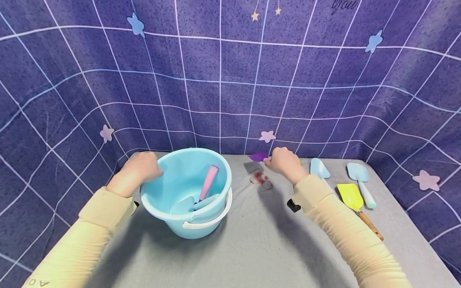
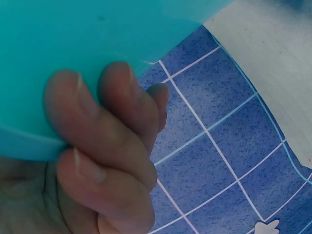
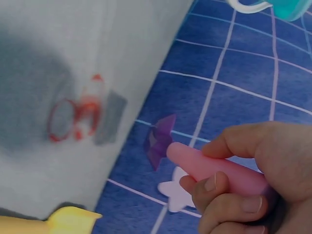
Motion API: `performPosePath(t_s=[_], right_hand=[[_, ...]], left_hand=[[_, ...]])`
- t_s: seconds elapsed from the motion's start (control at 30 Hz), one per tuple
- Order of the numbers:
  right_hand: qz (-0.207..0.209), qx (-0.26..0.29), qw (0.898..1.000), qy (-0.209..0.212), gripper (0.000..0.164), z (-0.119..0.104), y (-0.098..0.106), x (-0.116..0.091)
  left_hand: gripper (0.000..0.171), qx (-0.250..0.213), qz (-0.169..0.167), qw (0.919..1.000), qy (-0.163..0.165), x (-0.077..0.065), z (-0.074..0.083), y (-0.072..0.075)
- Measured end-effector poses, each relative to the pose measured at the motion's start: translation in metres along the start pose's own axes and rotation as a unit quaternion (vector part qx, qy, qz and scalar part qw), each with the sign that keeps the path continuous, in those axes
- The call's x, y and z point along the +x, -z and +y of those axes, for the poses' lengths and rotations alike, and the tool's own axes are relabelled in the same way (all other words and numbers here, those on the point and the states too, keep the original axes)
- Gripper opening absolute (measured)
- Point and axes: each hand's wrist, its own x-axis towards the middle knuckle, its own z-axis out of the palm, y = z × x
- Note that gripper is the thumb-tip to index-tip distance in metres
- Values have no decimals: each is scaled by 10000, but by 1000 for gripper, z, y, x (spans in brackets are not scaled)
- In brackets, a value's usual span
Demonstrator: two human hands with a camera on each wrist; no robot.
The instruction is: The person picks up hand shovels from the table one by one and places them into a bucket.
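Observation:
My left hand (image 1: 140,168) grips the left rim of a light blue bucket (image 1: 192,231), fingers curled over its edge in the left wrist view. Inside the tilted bucket lie a pink-handled tool (image 1: 209,182) and pale blue shovel blades (image 1: 183,206). The bucket's white handle (image 1: 212,222) hangs down on its right side. To the right of the bucket, my right hand (image 1: 284,162) holds a small toy shovel by its pink handle (image 3: 209,165). Its purple blade (image 1: 258,156) points left, above the grey surface, where its shadow falls.
On the right lie a yellow shovel (image 1: 350,196) with a wooden handle, a pale blue shovel (image 1: 358,173) and another pale blue one (image 1: 319,168). A yellow tool (image 3: 73,222) sits partly behind my right hand. Red marks (image 1: 259,178) stain the grey table. A purple-blue gridded curtain (image 1: 237,100) surrounds it.

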Motion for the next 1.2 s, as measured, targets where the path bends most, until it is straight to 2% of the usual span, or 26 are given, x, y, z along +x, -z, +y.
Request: performPosePath(t_s=[0.3, 0.77, 1.0, 1.2], right_hand=[[-186, -269, 9994, 57, 42, -9, 31, -11], [-349, -381, 9975, 475, 41, -30, 70, -32], [-217, -313, 9971, 664, 39, -41, 88, -41], [65, -318, 9956, 874, 34, -50, 97, -51]], left_hand=[[21, 31, 67, 10000, -61, -1, 0, 1], [21, 24, 130, 9999, -105, 0, -1, 0], [22, -3, 155, 9998, -83, 0, -1, -1], [21, -7, 78, 10000, -49, -1, -1, -1]])
